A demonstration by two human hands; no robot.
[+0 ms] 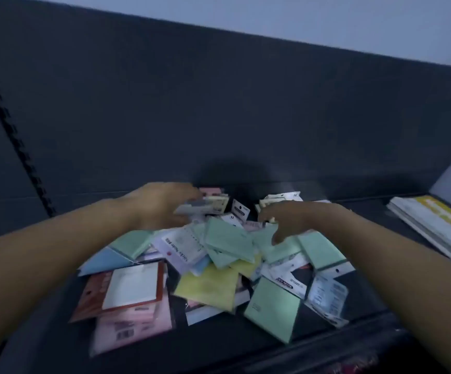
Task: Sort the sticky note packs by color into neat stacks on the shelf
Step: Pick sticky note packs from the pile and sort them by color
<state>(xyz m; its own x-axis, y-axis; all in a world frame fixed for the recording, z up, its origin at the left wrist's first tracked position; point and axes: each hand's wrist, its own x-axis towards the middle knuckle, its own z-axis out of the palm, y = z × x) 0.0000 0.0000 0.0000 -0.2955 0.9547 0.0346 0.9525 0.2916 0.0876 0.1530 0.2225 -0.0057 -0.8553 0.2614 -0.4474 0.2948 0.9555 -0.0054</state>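
Mixed sticky note packs (pixel 208 287) lie heaped on the dark shelf (pixel 219 342). The left hand (pixel 162 205), at the heap's 11 o'clock, pinches a few packs. The right hand (pixel 294 220), at 1 o'clock, has its fingers curled over green ones; I cannot tell whether it grips them.

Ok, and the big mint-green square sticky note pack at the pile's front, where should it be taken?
Likely the near corner of the big mint-green square sticky note pack, from the front of the dark shelf: that corner juts out bare, while its far edge sits under a white-carded pack.
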